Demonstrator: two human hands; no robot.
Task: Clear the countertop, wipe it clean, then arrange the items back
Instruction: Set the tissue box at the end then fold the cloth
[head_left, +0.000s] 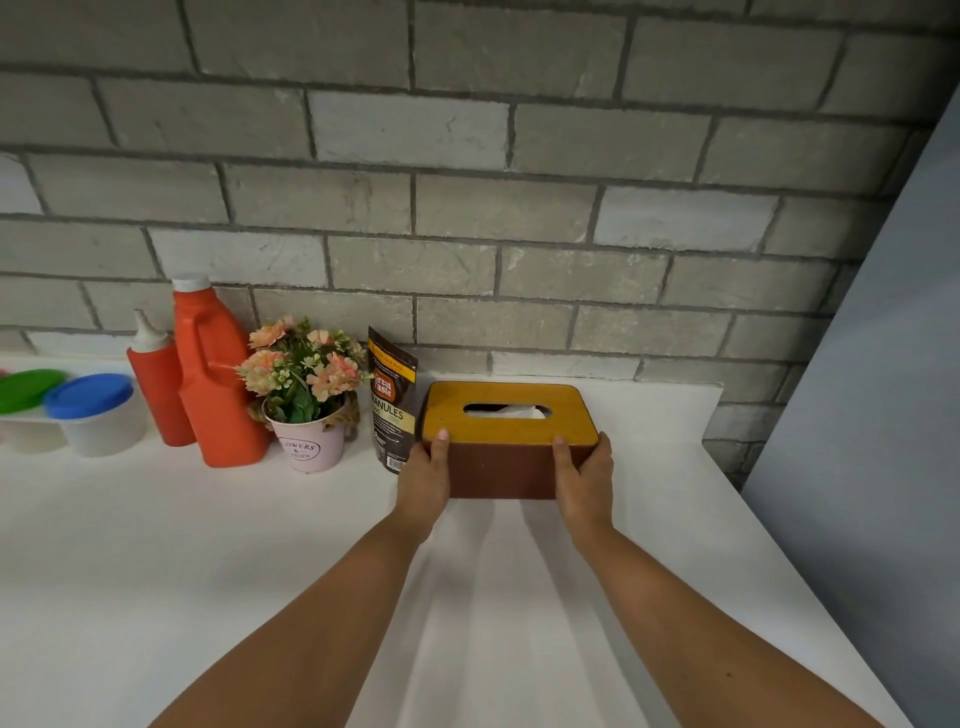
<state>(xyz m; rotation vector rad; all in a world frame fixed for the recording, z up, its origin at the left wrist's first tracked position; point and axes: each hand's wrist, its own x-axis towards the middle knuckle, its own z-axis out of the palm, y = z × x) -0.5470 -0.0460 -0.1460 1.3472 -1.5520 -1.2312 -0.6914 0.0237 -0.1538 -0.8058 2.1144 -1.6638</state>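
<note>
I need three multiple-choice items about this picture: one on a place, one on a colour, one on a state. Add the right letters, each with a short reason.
1. What stands left of the brown tissue box with the yellow wooden lid?
A. a steel kettle
B. the dark coffee granules pouch
C. a glass jar

2. What colour is the big plastic jug with the grey cap?
A. blue
B. green
C. orange-red

3. How is the tissue box held?
A. by the left-hand grip and right-hand grip, one at each end
B. by one hand
C. untouched

1 B, the pouch stands beside its left end; 2 C, its body is orange-red; 3 A, both thumbs rest on the lid.
</note>
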